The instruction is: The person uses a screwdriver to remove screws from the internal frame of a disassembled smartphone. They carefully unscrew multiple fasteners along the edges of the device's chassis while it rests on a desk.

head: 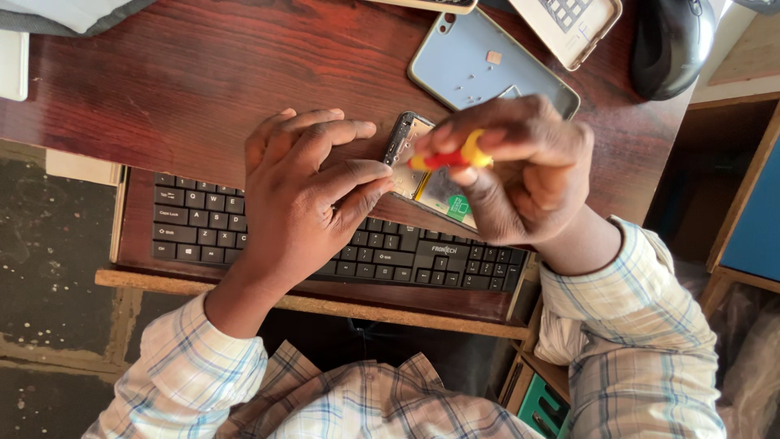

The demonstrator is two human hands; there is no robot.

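Note:
An opened phone (414, 154) with its insides showing lies on the dark red wooden desk (187, 73), near the front edge. My left hand (305, 191) rests flat beside it, fingertips pressing on the phone's left edge. My right hand (520, 171) grips a small red and yellow screwdriver (451, 157), whose tip points down at the phone's upper part. Most of the phone's right half is hidden under my right hand.
A pale blue phone back cover (479, 65) with small screws on it lies behind the phone. Another pale cover (569, 24) and a black mouse (670, 45) sit at the back right. A black keyboard (203, 223) rests on a pull-out tray below the desk.

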